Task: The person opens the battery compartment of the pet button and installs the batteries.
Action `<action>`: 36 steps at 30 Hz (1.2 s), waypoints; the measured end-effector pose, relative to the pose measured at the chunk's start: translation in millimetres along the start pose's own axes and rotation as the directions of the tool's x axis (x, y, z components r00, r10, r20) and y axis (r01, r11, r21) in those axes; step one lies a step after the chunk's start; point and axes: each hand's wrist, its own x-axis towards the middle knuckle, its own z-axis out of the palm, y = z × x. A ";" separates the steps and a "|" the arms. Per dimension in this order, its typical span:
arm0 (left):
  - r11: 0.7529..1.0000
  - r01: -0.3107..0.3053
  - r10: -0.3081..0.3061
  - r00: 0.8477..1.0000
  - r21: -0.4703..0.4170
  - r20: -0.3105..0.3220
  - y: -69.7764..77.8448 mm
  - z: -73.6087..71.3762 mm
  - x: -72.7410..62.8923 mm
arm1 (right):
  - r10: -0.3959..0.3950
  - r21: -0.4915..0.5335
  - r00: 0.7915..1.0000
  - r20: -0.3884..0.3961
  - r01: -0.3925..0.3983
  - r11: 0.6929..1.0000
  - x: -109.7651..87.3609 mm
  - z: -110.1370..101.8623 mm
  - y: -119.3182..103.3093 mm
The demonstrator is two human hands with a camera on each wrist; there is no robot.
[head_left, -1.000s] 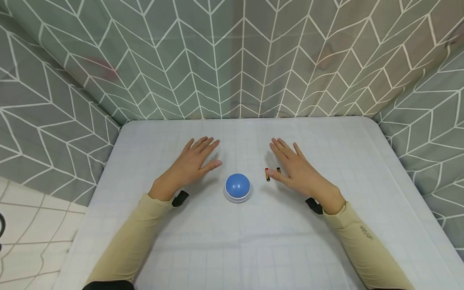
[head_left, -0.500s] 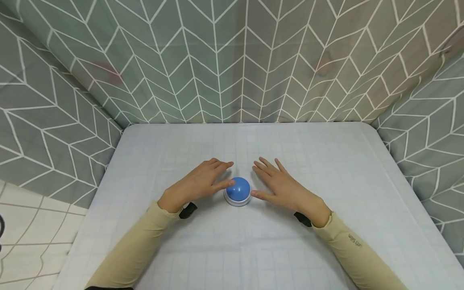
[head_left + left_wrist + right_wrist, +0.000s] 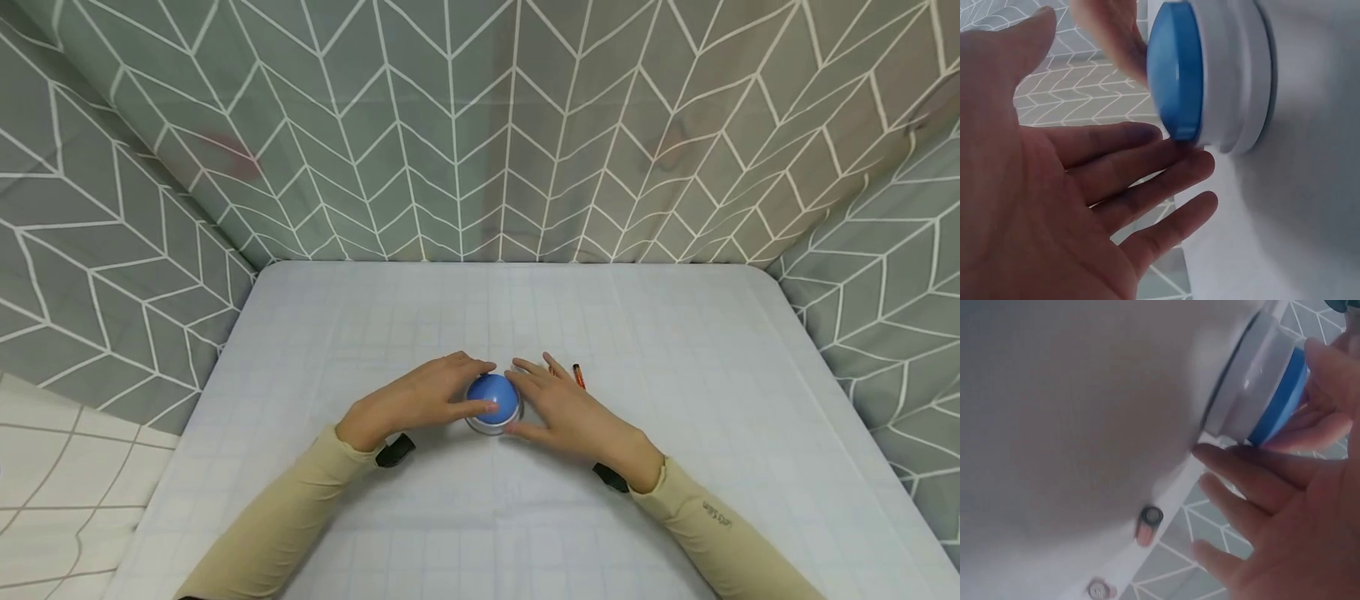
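Observation:
A round push button (image 3: 489,392) with a blue dome and a whitish base stands on the table between the two hands. My left hand (image 3: 420,395) is at its left side, fingers extended at the far edge and thumb over the dome. In the left wrist view the left fingers (image 3: 1166,187) lie loosely straight, close against the button's side. From the right, my right hand (image 3: 570,412) reaches the button with spread, slightly bent fingers. Its fingertips (image 3: 1205,453) are at the base in the right wrist view; firm contact cannot be told.
Two small batteries lie just beyond the right hand; one battery (image 3: 578,376) shows clearly, the other is mostly hidden by fingers. A white cloth covers the table (image 3: 360,533). Grey patterned curtains (image 3: 480,125) stand along the back and sides.
Both hands have moved inward and nearer the person, from apart on either side to close around the button. The batteries, passed over by the right hand, show again beyond it.

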 end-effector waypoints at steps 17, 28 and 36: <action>0.985 -0.100 0.109 0.992 0.139 -0.056 5.9 25.1 8.7 | -0.015 0.005 0.999 -0.030 0.016 1.000 2.6 4.2 -4.4; 0.981 -0.096 0.108 0.992 0.169 -0.066 5.6 28.7 11.6 | -0.019 0.026 0.999 -0.031 0.020 0.999 3.8 1.4 -4.6; 0.993 -0.100 0.094 0.992 -0.066 -0.083 2.5 26.2 10.7 | -0.054 0.043 0.996 -0.074 0.058 0.997 1.8 0.5 -4.8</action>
